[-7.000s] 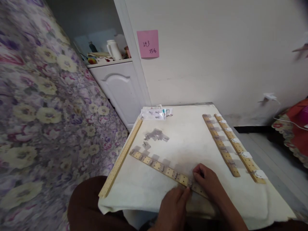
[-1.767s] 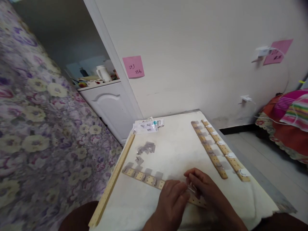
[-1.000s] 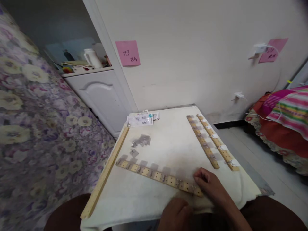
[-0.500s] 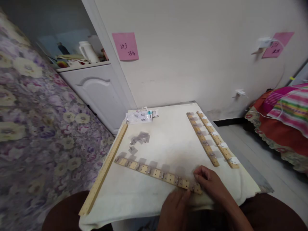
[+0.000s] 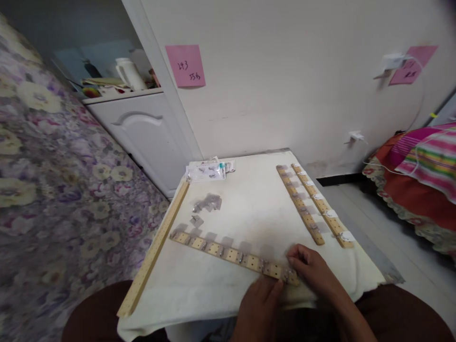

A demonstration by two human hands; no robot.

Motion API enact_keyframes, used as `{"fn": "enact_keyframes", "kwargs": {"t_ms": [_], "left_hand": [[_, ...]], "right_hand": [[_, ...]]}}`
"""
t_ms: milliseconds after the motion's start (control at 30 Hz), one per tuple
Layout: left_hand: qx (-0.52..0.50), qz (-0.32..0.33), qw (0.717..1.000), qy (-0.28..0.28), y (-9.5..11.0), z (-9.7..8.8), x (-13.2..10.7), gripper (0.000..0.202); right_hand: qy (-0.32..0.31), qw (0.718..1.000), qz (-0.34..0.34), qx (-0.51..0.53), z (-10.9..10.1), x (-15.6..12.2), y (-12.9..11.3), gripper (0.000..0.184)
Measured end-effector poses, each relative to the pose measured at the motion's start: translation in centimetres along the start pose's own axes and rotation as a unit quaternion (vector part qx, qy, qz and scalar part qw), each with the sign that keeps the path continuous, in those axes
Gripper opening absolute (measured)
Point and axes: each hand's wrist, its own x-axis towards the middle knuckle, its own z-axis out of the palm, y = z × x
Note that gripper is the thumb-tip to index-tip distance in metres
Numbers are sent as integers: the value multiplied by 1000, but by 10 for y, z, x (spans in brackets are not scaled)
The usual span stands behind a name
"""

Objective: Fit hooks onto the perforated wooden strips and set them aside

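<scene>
A narrow wooden strip (image 5: 232,255) with rows of small holes lies slantwise across the front of the cloth-covered table. Several clear plastic cards (image 5: 245,247) with small metal pieces stand along it. At the strip's right end, my right hand (image 5: 311,267) pinches thumb and forefinger at the edge of a see-through card, which is hard to make out. My left hand (image 5: 261,304) lies at the strip's near edge, its fingers closed against the wood. A loose pile of similar clear cards (image 5: 213,202) sits at the left, with a single card (image 5: 196,221) below it.
At the right lie a wooden strip with clear cards (image 5: 298,202) and another with white pieces (image 5: 322,207). A long bare wooden bar (image 5: 156,247) runs along the left edge. Plastic packets (image 5: 205,172) lie at the back, near the wall.
Almost nothing differs. Both hands keep their places at the right end of the strip, with only slight finger movement; the view has shifted a little.
</scene>
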Motion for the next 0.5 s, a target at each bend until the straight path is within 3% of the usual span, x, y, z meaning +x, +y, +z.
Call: {"fn": "enact_keyframes", "kwargs": {"t_ms": [300, 500], "left_hand": [[26, -7, 1000, -13, 1, 4, 0, 58], [14, -4, 1000, 9, 2, 1, 3, 52]], "right_hand": [[5, 1000, 3, -11, 0, 0, 0, 13], [9, 1000, -3, -28, 1, 0, 2, 12]]}}
